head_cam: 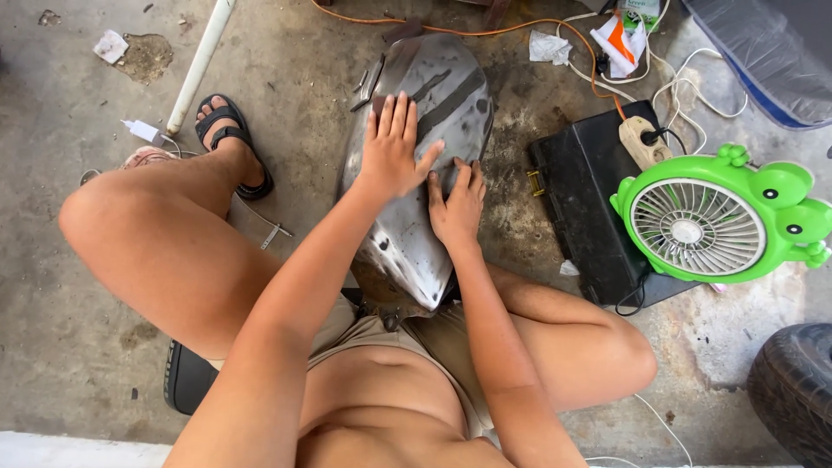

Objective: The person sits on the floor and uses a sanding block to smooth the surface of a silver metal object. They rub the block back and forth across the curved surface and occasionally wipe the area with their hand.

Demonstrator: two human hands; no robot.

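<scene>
Bare-metal tank (pixel 416 173) | long axis runs away from person | left hand (pixel 392 149), right hand (pixel 457 206) flat, open, gripping nothing

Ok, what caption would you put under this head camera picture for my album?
Both hands, left hand and right hand, press flat on a bare metal tank beside a green frog-shaped fan.
</scene>
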